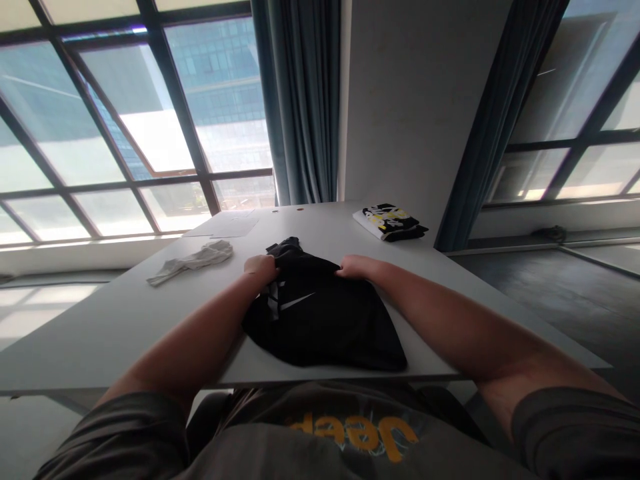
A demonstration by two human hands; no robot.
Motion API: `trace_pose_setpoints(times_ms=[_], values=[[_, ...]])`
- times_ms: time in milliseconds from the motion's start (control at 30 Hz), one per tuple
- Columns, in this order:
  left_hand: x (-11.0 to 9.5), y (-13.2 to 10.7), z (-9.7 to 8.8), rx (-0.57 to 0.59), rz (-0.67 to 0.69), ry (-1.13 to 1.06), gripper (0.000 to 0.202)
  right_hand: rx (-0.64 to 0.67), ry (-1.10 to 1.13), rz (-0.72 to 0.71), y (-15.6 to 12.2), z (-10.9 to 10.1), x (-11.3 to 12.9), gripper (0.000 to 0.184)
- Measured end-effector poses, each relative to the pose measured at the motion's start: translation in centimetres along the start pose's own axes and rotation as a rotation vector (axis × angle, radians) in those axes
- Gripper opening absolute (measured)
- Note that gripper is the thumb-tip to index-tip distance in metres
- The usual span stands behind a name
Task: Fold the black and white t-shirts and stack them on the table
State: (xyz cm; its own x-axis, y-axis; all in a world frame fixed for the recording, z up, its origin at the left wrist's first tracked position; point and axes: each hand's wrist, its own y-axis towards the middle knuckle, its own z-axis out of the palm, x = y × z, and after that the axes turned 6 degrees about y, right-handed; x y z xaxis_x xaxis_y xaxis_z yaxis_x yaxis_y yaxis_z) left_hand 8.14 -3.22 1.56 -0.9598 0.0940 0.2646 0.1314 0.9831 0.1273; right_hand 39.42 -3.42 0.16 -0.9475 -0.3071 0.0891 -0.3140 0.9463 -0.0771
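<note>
A black garment (pixel 325 320) with a white swoosh mark lies crumpled on the white table (pixel 125 327) right in front of me. My left hand (pixel 261 267) grips its far left edge, fingers curled into the cloth. My right hand (pixel 356 267) holds the far right edge, fingers tucked under the fabric. Both forearms reach forward over the table on either side of the garment.
A light grey crumpled cloth (pixel 193 261) lies to the left. A folded black, white and yellow garment (pixel 390 222) rests at the far right corner. A sheet of paper (pixel 225 225) lies at the far side. Windows, curtains and a wall pillar stand behind.
</note>
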Motion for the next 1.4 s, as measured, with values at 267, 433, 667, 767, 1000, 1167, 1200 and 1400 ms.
trace_pose_setpoints(times_ms=[267,433,667,767,1000,1167,1200,1400], values=[[-1.4,-0.2,1.8,-0.175,0.09,-0.135,0.049,-0.317,-0.066,-0.086,-0.9,0.4,-0.9,0.034],[-1.1,1.1,3.3,-0.187,0.029,-0.238,0.06,-0.292,0.014,-0.24,-1.1,2.1,1.9,0.054],[2.2,3.3,5.2,-0.109,-0.166,-0.355,0.046,-0.2,0.015,-0.232,-0.6,2.6,1.2,0.051],[2.5,3.6,5.2,-0.127,-0.125,-0.391,0.03,-0.213,0.008,-0.27,-0.3,2.6,0.5,0.049],[1.1,3.4,3.7,-0.389,-0.053,-0.877,0.017,-0.303,0.116,-0.349,-0.7,1.9,0.8,0.027],[2.0,2.8,2.7,-0.144,0.136,-1.604,0.025,-0.131,0.402,-0.29,-2.0,-0.3,1.1,0.029],[2.3,2.7,2.5,-0.071,0.202,-1.703,0.03,-0.041,0.498,-0.272,-2.3,-0.8,1.0,0.035],[2.9,2.4,2.3,-0.039,0.533,-1.786,0.07,0.131,0.877,-0.198,-2.6,-1.9,-0.8,0.054]])
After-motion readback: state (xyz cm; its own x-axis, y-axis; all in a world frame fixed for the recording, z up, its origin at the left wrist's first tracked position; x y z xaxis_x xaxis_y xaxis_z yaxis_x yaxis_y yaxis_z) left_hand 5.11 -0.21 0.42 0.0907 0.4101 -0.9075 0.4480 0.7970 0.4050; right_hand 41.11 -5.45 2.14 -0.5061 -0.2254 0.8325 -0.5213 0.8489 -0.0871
